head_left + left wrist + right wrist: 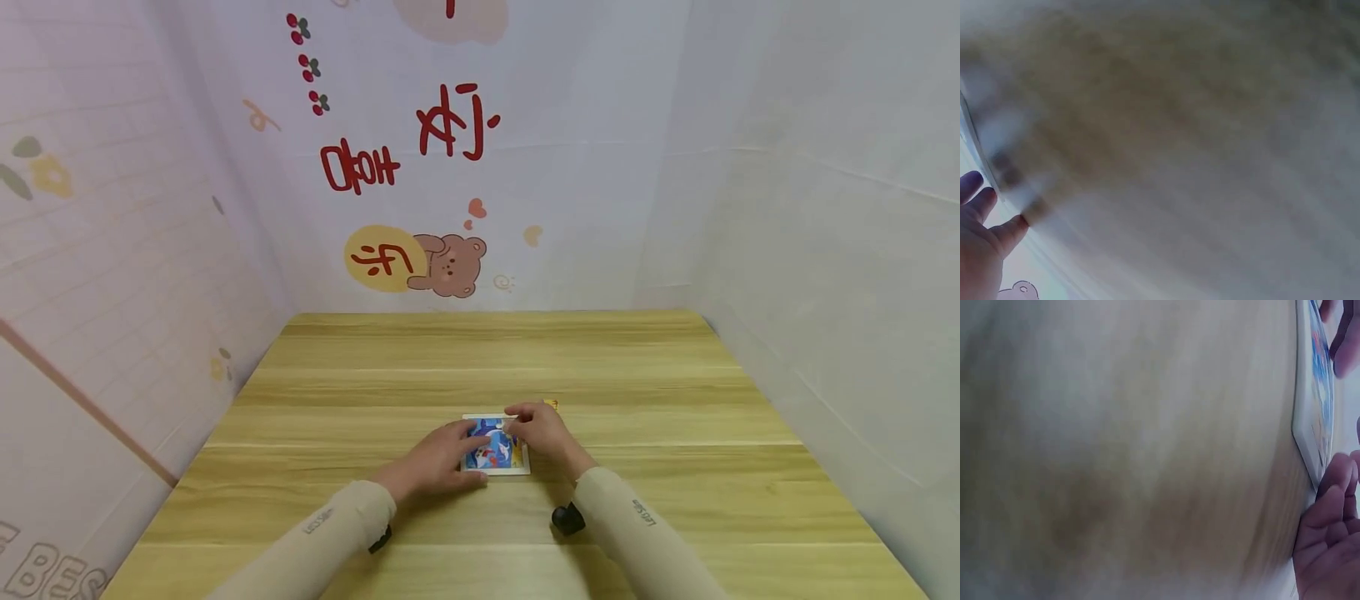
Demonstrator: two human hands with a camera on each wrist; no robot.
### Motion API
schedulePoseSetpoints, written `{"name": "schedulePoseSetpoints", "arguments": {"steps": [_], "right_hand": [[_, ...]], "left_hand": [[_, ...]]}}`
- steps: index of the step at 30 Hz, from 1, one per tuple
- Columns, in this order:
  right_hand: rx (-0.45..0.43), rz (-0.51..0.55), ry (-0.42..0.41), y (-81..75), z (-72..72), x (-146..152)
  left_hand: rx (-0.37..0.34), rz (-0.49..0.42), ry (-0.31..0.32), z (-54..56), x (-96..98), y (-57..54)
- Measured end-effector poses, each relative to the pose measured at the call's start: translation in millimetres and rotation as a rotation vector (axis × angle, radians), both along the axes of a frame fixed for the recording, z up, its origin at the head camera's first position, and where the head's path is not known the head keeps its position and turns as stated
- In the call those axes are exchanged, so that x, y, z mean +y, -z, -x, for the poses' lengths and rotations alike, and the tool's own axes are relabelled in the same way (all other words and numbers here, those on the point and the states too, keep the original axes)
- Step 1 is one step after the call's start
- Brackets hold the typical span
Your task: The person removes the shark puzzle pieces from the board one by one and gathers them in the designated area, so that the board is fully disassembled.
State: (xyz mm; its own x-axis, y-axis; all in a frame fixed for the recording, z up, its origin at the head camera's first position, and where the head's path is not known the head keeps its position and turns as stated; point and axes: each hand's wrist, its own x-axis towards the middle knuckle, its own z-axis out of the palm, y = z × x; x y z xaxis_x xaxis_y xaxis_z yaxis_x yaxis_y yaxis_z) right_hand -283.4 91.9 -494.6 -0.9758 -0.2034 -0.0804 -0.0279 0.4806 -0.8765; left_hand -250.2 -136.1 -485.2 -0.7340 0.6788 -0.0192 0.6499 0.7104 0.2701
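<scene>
Beige sleeves [652, 542] lead over the surface [660, 383], which runs wide either side of a flat white-edged picture [497, 455]; the left hand [441, 458], loosely spread, gripping nothing, overlaps its left edge; the right hand [542, 428] bends over its upper right edge, any hold impossible to tell

Your right sleeve [651, 537] reads "Let's Slim", your left sleeve [311, 546] apparently the same. The left wall [112, 275] shows outlined "BES"; the back wall [592, 183] has red characters [450, 121], a sideways "乐" on its yellow disc [401, 237].
</scene>
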Motion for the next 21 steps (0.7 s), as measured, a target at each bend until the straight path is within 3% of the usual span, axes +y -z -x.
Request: {"name": "schedulePoseSetpoints", "arguments": {"steps": [6,14,21], "right_hand": [[0.005,-0.09,0.009,1.1,-4.1,-7.2],[0.021,-0.194,-0.015,-1.3,-5.4,-11.5],[-0.046,-0.133,-0.05,-4.2,-5.7,-14.2]], "left_hand": [[0.025,0.031,0.001,-1.9,-2.7,7.6],[0.047,0.027,0.016,-2.9,-2.9,6.4],[0.059,0.023,0.026,-4.0,-5.5,6.9]]}}
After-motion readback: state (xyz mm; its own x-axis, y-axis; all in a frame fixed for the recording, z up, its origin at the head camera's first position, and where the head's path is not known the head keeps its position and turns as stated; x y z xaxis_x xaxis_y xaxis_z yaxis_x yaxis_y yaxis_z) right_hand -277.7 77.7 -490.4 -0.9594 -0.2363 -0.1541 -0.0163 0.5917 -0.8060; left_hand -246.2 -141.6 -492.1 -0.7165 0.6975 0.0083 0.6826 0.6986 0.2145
